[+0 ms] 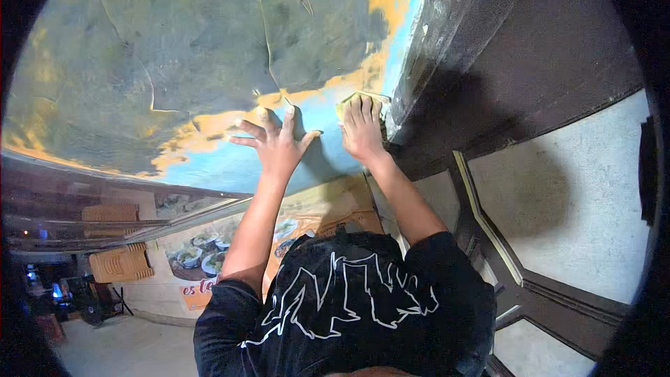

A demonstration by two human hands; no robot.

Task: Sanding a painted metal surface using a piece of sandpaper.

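Note:
A large painted surface [195, 35] stretches in front of me, dark grey-green in the middle with ragged orange and light-blue bands along its edges. Long thin cracks run through the dark paint. My left hand [278, 145] rests on the blue and orange border with its fingers spread and holds nothing. To its right, my right hand [363, 126] presses a folded yellow sheet [343, 109] against the surface near the corner. The fingers lie together over the sheet and cover most of it; whether it is sandpaper or cloth I cannot tell.
Close on the right stands a dark wooden frame [447, 49], with pale panels [565, 188] set between dark bars. Below left are a printed banner [202, 258] with pictures of bowls, stacked orange-brown chairs [120, 263] and a concrete floor [132, 345].

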